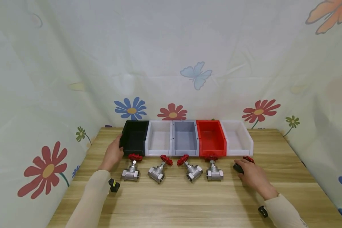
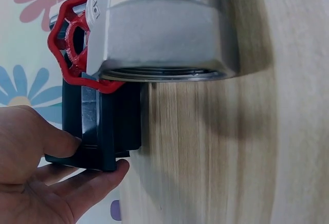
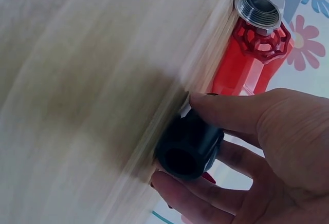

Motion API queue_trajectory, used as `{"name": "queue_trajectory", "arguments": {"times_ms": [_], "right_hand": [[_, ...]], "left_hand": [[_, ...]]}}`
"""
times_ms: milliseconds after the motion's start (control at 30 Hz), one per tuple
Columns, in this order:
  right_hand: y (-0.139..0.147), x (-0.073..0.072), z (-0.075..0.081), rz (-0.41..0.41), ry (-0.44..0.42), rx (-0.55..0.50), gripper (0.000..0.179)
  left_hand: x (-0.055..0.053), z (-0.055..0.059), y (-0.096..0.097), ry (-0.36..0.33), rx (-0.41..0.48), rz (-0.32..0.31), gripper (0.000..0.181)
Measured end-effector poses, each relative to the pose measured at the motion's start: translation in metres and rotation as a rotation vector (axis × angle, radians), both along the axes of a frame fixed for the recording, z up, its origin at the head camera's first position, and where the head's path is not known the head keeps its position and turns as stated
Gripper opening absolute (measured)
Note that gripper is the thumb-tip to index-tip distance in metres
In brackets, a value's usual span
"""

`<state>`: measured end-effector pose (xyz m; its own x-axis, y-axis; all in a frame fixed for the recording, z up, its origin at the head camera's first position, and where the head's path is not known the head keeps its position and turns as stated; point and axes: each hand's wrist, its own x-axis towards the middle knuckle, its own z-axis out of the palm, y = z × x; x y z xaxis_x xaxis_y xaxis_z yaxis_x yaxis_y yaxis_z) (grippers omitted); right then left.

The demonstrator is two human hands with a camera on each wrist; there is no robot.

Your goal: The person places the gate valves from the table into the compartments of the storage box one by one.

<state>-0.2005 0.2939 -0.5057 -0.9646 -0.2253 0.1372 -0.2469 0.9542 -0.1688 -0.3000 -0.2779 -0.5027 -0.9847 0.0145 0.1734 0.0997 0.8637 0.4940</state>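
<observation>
The left hand [image 1: 113,153] pinches the black bin [image 1: 135,139] and the right hand [image 1: 252,174] pinches the black valve [image 3: 193,136] at four o'clock from the grey bin [image 1: 185,139], where its rounded body could roll away if those fingertips slackened.

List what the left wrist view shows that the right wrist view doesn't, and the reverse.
Only the left wrist view: the left hand gripping the end of the black bin.

Only the right wrist view: the right hand holding a black fitting with a round opening, and the red bin beyond it.

Both: a silver valve with a red handwheel, though a different one in each, plus the wooden table and flowered backdrop.
</observation>
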Motion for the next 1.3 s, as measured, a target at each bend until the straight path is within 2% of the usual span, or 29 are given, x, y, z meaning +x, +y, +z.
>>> {"name": "queue_trajectory", "arguments": {"times_ms": [200, 633, 767, 1000, 1300], "right_hand": [[0.002, -0.001, 0.0, -0.004, 0.033, -0.02, 0.048], [0.005, 0.004, 0.007, -0.049, -0.001, -0.041, 0.043], [0.004, 0.007, 0.015, -0.056, -0.002, -0.043, 0.045], [0.001, 0.011, 0.032, -0.011, 0.093, -0.05, 0.043], [0.0, 0.007, 0.053, 0.043, 0.165, -0.042, 0.045]], "left_hand": [[-0.001, -0.001, 0.0, -0.018, 0.009, 0.003, 0.064], [-0.001, -0.003, -0.001, -0.024, 0.018, -0.022, 0.065], [-0.002, -0.004, -0.001, -0.025, 0.017, -0.028, 0.066], [-0.001, -0.003, -0.001, -0.014, 0.021, -0.022, 0.066], [-0.001, -0.003, -0.002, -0.001, 0.02, -0.021, 0.065]]}}
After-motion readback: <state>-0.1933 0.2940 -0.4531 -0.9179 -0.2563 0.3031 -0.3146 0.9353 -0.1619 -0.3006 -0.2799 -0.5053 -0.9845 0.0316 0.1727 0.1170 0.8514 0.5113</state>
